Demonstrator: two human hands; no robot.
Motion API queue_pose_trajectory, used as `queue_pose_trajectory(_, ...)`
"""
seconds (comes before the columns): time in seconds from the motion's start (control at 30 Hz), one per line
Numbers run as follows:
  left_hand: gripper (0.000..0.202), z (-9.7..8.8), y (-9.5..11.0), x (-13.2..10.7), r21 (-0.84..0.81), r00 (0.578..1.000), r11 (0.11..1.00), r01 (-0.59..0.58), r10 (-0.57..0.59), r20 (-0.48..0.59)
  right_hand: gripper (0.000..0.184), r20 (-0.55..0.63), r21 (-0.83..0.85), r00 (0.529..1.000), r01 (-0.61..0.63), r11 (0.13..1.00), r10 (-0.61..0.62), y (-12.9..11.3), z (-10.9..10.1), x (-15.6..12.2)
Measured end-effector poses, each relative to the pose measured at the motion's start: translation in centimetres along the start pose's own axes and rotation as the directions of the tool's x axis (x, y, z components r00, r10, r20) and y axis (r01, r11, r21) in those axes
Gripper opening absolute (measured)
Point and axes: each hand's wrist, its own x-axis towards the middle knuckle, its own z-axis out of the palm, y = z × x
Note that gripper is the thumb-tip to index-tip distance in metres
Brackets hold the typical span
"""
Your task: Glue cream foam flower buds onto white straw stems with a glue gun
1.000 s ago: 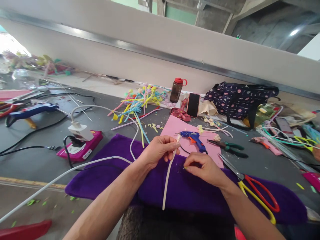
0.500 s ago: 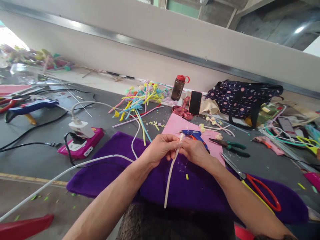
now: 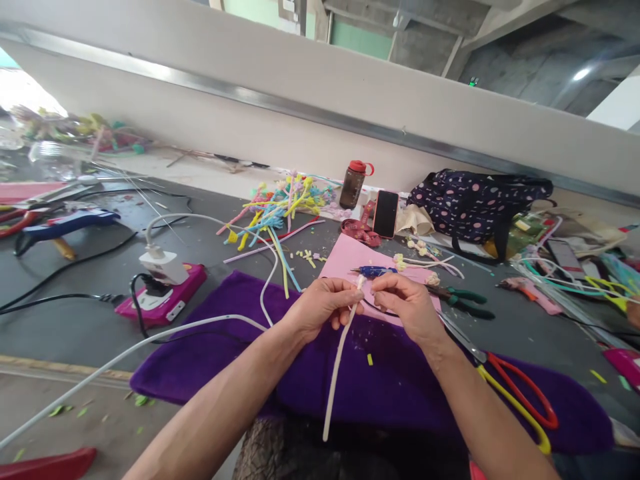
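Note:
My left hand [image 3: 325,303] pinches a white pipe cleaner [image 3: 339,363] near its top. The stem hangs down over the purple cloth [image 3: 410,387], and a small white knotted tip [image 3: 361,283] shows at the fingertips. My right hand [image 3: 403,300] is just to the right of that tip, separated by a small gap. Its fingers are loosely curled and slightly apart, with nothing visible in them. Behind the hands, a blue glue gun [image 3: 375,271] lies on a pink sheet [image 3: 350,252], partly hidden by my right hand.
Green-handled pliers [image 3: 467,301] and red-and-yellow scissors [image 3: 520,387] lie to the right. Colourful pipe cleaners [image 3: 280,207], a bottle [image 3: 353,187], a phone [image 3: 386,213] and a patterned bag [image 3: 465,203] stand or lie behind. A magenta power strip [image 3: 190,287] with cables sits left.
My right hand has moved off the white tip to the right, its fingers loosening. My left hand still holds the pipe cleaner. The camera view has shifted slightly.

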Motion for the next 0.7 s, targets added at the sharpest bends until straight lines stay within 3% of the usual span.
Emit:
queue_pose_trajectory(0.3,0.023,0.2,-0.1,0.0,-0.051,1.000,0.999,0.004,-0.003,0.016,0.015,-0.065,-0.057,0.993,0.092,0.994,-0.095,0.4,1.2,-0.1)
queue_pose_trajectory(0.53,0.026,0.2,0.2,-0.1,-0.024,1.000,0.999,0.031,-0.030,0.003,0.012,-0.043,-0.414,0.943,0.284,0.865,-0.330,0.0,1.5,-0.3)
queue_pose_trajectory(0.6,0.025,0.3,0.2,-0.1,-0.020,0.999,0.999,0.034,-0.033,0.002,0.010,-0.036,-0.433,0.943,0.282,0.856,-0.329,0.1,1.4,-0.4)
queue_pose_trajectory(0.7,0.024,0.5,0.1,-0.2,-0.021,1.000,1.000,0.011,-0.011,0.007,0.009,-0.043,-0.335,0.972,0.204,0.920,-0.231,0.2,1.3,-0.5)
